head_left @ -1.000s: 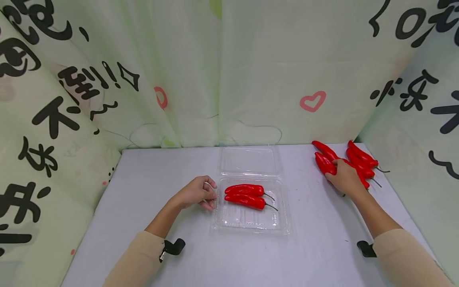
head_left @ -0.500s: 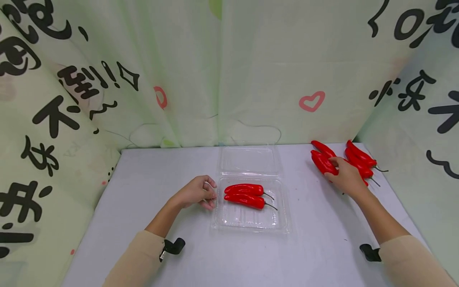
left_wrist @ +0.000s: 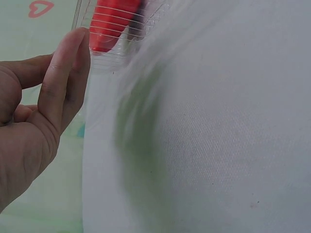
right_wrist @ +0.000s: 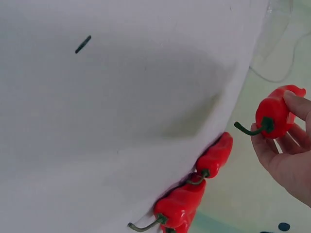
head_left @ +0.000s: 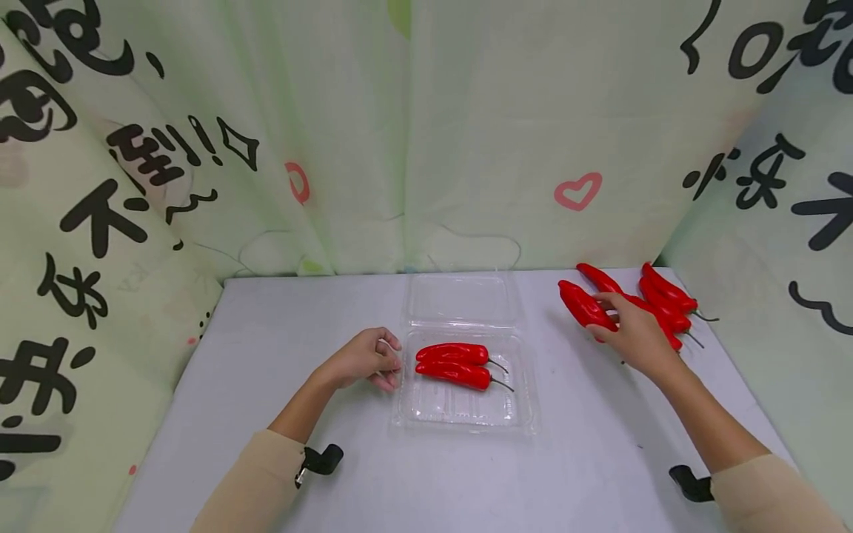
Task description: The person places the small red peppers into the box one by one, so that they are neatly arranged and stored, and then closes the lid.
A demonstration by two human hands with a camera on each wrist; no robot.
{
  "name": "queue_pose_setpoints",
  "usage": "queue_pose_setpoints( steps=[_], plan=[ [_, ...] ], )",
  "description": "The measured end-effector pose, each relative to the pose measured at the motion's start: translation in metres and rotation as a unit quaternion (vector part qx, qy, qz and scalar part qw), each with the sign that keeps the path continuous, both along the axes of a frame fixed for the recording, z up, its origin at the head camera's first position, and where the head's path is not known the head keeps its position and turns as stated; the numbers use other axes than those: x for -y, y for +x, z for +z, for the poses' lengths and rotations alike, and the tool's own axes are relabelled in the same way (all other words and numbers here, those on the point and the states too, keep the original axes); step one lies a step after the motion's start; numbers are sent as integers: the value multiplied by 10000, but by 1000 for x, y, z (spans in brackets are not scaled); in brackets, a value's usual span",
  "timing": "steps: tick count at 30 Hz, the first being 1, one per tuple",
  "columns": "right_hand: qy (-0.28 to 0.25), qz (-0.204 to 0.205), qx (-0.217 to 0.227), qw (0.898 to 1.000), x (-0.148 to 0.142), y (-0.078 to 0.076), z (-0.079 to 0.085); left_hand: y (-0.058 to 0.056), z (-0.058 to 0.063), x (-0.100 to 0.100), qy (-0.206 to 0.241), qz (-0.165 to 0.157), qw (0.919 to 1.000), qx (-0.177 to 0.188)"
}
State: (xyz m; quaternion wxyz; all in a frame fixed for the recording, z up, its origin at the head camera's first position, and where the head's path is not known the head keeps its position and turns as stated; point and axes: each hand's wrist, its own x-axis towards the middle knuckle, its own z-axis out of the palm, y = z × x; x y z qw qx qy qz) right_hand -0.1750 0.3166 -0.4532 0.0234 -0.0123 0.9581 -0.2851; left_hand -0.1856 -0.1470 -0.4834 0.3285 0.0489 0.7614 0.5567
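Note:
My right hand (head_left: 636,337) holds a red chili pepper (head_left: 585,305) between thumb and fingers. In the right wrist view this pepper (right_wrist: 277,114) is off the table, its green stem pointing left. My left hand (head_left: 365,358) is at the left edge of a clear plastic clamshell box (head_left: 460,412), its fingers bent loosely. From the left wrist view, the fingertips (left_wrist: 80,36) meet or nearly meet the box's side; contact is hard to tell. Two red peppers (head_left: 456,374) lie side by side in the box, stems to the right.
Several more red peppers (head_left: 669,300) lie in a pile at the table's back right corner. The box's lid (head_left: 464,298) lies folded back toward the rear curtain (head_left: 480,148). Printed cloth hangs along both sides of the white table (head_left: 566,459).
My right hand has drawn one pepper out of the pile, lifting it and shifting left with it. My left hand, the box and its two peppers stay as they were.

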Motion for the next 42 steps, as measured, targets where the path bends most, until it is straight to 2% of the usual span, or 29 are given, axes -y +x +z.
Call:
queue_pose_setpoints(
  steps=[10,20,33,42],
  plan=[
    [-93,244,-15,9997,22,15,7,-1,-3,-1,25,-22,10000,22],
    [19,596,-198,9980,50,22,16,-1,-3,-1,12,-36,10000,20],
    [-76,1270,-263,9915,87,27,31,-3,-4,1,43,-29,10000,-23],
    [-60,1610,-197,9867,108,28,30,-1,-5,1,143,-72,9998,-68]
  ],
)
